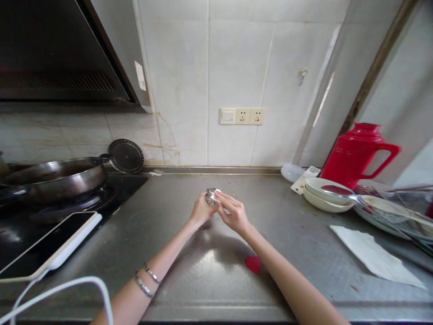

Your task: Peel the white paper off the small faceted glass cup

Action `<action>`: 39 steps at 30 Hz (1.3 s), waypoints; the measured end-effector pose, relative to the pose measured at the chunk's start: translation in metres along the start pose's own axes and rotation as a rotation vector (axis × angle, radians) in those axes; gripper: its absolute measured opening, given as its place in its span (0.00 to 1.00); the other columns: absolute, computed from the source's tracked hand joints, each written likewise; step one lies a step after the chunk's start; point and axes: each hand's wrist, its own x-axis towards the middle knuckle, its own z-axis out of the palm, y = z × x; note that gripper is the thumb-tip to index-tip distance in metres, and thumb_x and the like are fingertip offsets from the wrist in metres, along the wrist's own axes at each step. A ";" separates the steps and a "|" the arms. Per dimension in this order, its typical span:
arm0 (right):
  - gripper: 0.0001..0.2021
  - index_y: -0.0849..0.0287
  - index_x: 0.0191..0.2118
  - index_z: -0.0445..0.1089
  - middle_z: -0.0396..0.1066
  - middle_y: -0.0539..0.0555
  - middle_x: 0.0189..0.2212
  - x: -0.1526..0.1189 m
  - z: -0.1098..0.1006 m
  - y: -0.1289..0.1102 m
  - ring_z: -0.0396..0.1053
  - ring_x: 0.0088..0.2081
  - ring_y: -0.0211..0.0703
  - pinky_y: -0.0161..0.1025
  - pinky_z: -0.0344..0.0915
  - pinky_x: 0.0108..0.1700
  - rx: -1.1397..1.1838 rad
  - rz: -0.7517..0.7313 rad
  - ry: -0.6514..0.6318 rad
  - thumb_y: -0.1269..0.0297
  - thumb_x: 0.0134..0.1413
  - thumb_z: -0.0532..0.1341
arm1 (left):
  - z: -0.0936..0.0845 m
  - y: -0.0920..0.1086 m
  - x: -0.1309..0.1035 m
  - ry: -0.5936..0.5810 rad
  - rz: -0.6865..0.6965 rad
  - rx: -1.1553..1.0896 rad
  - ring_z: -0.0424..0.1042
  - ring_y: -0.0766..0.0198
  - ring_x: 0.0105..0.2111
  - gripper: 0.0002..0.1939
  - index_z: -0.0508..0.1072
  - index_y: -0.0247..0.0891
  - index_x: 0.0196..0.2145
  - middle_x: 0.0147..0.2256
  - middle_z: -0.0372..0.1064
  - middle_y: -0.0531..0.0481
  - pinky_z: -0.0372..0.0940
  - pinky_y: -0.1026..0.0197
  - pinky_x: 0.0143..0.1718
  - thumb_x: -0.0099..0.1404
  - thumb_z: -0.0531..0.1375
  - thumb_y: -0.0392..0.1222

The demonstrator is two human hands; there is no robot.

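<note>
My left hand (202,208) is closed around a small shiny, silvery object (209,193), whose exact kind I cannot make out. The fingers of my right hand (235,212) press a white piece of tissue (216,195) against its side. Both hands meet just above the middle of the metal countertop (182,289). Below my right forearm lies a red thing (253,265), partly hidden by the arm.
On the left, a steel pan (64,180) stands on the black stove, near a phone (50,248) with a white cable (84,280). At right are stacked bowls (328,205), a red thermos jug (355,155), dishes and a white paper sheet (375,255).
</note>
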 end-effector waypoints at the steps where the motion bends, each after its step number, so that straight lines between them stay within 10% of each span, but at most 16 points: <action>1: 0.15 0.58 0.47 0.73 0.75 0.57 0.45 0.000 0.000 0.000 0.71 0.50 0.48 0.44 0.71 0.52 0.013 0.061 0.028 0.72 0.58 0.55 | 0.001 0.003 -0.002 0.013 -0.004 0.041 0.71 0.64 0.26 0.30 0.68 0.35 0.43 0.30 0.73 0.50 0.65 0.65 0.24 0.43 0.70 0.46; 6: 0.13 0.57 0.41 0.77 0.78 0.54 0.38 0.003 -0.001 -0.002 0.78 0.36 0.49 0.41 0.76 0.36 0.071 0.437 0.132 0.65 0.60 0.54 | 0.004 0.014 -0.008 0.065 -0.012 0.240 0.73 0.59 0.30 0.33 0.68 0.35 0.43 0.33 0.74 0.47 0.65 0.63 0.28 0.39 0.72 0.47; 17: 0.19 0.59 0.54 0.67 0.73 0.57 0.48 0.001 -0.004 0.005 0.65 0.56 0.47 0.45 0.70 0.55 -0.032 -0.221 -0.132 0.74 0.57 0.56 | -0.007 0.008 0.002 0.093 -0.007 0.312 0.74 0.55 0.35 0.27 0.68 0.34 0.44 0.33 0.75 0.45 0.64 0.61 0.34 0.44 0.66 0.35; 27: 0.16 0.57 0.50 0.72 0.74 0.57 0.46 0.001 -0.003 0.006 0.71 0.50 0.46 0.44 0.71 0.53 -0.086 -0.035 -0.048 0.73 0.59 0.55 | 0.003 0.019 -0.009 0.063 -0.037 0.434 0.74 0.50 0.36 0.30 0.69 0.34 0.42 0.36 0.75 0.39 0.62 0.61 0.32 0.40 0.71 0.43; 39: 0.17 0.54 0.50 0.71 0.75 0.56 0.44 0.004 -0.011 0.008 0.71 0.51 0.47 0.52 0.64 0.58 0.022 -0.057 0.008 0.74 0.56 0.56 | -0.004 0.041 -0.008 -0.154 -0.220 -0.092 0.65 0.71 0.18 0.21 0.72 0.33 0.35 0.23 0.67 0.54 0.66 0.65 0.20 0.45 0.70 0.45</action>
